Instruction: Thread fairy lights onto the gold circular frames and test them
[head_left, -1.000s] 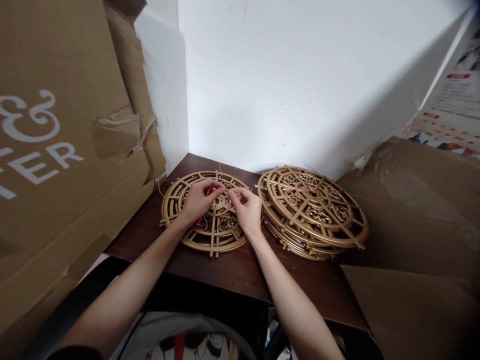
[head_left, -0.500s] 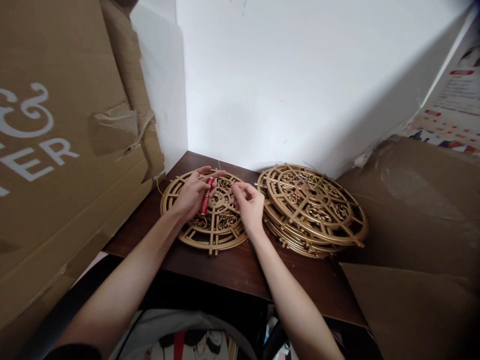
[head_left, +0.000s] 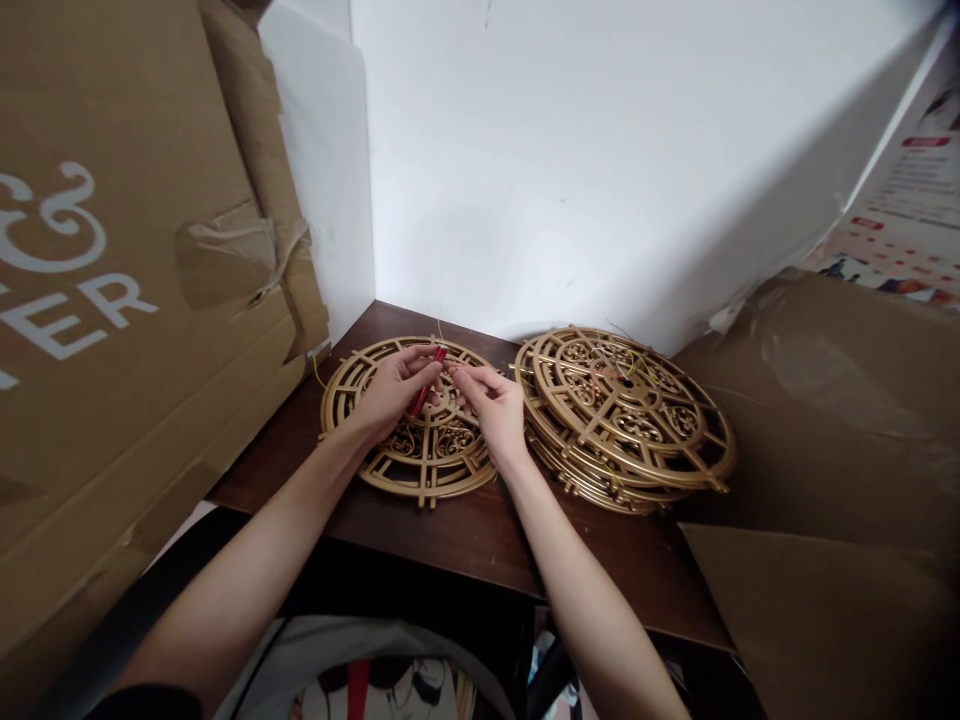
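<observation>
My left hand (head_left: 397, 390) is closed around a slim red pen-shaped tool (head_left: 427, 385), its upper end tilted to the right. Close beside it, my right hand (head_left: 489, 398) is pinched at the fingertips; whatever lies between them is too small to make out. Both hands are over a round gold openwork disc (head_left: 426, 490) with scroll patterns and spokes, lying flat. A thin wire (head_left: 440, 328) sticks up behind the hands at the disc's far edge.
To the right, a stack of similar gold discs (head_left: 637, 400) carries loose coloured wires on top. The dark brown table (head_left: 480, 545) meets a white wall (head_left: 562, 180). Cardboard boxes stand at the left (head_left: 135, 330) and right (head_left: 847, 430).
My left fingers have gone from spread to closed round the red tool. The tool has turned and shifted up and right, towards my right fingertips. My right hand has barely moved.
</observation>
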